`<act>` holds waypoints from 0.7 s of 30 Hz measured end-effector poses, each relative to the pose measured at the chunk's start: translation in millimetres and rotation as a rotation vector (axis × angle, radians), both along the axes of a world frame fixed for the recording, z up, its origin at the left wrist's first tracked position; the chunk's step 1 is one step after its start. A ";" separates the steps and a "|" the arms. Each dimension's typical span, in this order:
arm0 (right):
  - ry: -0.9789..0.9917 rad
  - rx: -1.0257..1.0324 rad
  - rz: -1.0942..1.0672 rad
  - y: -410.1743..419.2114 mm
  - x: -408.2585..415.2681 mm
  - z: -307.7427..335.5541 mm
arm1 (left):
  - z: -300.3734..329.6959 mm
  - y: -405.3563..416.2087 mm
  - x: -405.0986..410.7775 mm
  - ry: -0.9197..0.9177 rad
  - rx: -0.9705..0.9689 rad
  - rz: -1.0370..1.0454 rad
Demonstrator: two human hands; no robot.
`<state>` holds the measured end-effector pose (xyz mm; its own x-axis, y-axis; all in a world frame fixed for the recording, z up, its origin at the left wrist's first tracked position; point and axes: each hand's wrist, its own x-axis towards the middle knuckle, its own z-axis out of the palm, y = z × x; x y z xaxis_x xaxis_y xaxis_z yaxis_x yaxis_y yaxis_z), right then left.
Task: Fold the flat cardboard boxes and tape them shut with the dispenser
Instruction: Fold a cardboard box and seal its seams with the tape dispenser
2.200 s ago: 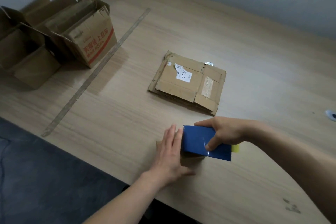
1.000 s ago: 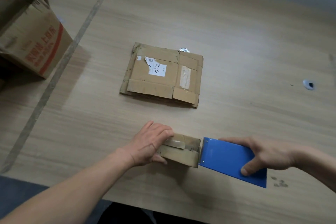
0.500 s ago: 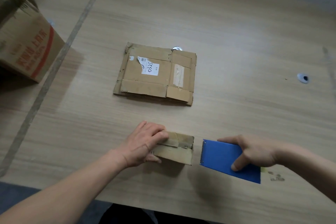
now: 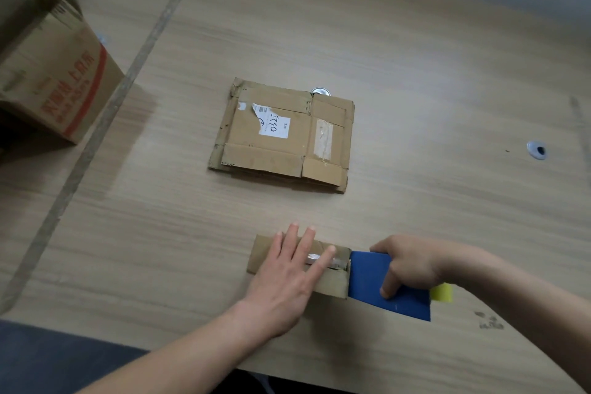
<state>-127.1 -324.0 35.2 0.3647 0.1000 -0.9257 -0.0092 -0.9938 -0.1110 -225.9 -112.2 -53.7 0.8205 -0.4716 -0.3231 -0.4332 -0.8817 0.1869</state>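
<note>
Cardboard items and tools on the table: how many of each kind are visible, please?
Small folded box under the left hand: 1
Flat cardboard stack: 1
Large printed carton: 1
Blue tape dispenser in the right hand: 1
Total: 4

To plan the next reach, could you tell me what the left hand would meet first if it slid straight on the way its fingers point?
Probably the flattened cardboard stack; bare table lies between.
</note>
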 end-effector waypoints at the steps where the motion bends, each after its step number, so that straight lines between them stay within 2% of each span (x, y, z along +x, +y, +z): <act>1: 0.007 -0.008 -0.003 3.4 -0.3 0.8 | 0.2 -4.2 -0.9 0.004 0.012 0.009; 6: 0.010 -0.057 -0.012 28.2 9.4 10.6 | 2.3 -7.3 -3.4 0.027 0.040 0.031; 11: -0.118 -0.103 -0.008 46.3 -21.2 -8.7 | 13.1 -11.9 -2.6 0.078 0.076 0.077; 14: -0.133 -0.084 -0.128 41.3 -33.7 -19.3 | 13.9 -9.0 -4.8 0.108 0.117 0.083; 18: -0.222 -0.030 -0.273 9.2 -27.1 5.6 | 13.1 -10.6 -7.2 0.054 0.090 0.134; 21: -0.318 0.062 -0.380 -16.0 -22.3 22.5 | 14.0 -11.7 -10.0 0.043 0.064 0.091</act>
<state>-149.4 -340.0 57.7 0.6491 -0.0437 -0.7594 -0.3258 -0.9181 -0.2256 -235.8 -123.9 -39.8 0.8435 -0.3735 -0.3860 -0.3438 -0.9276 0.1462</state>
